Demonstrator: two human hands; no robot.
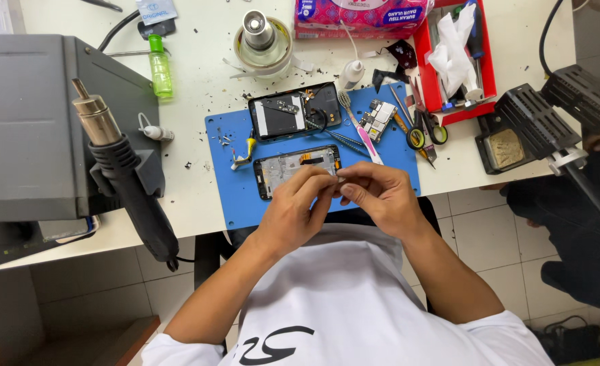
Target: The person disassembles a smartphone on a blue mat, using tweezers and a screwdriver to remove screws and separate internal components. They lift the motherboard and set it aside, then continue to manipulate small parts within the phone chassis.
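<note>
- Hot-air gun [120,169], brass-tipped with a ribbed black grip, stands docked far left, nozzle tilted up.
- Left hand [293,210] curls in, fingertips pinching a tiny pale part [338,177]; its direction is too small to tell.
- Just beyond, the opened phone frame [297,169] lies long-axis left-to-right on the blue mat [239,203].
- Right hand [379,196] mirrors it, fingers bent, thumb and forefinger closed on that part.

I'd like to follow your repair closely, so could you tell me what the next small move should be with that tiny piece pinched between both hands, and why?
Probably lower the tiny piece toward the opened phone frame just beyond the fingers. Both the left hand and right hand pinch it directly above the blue mat, and that frame lies nearest.
</note>
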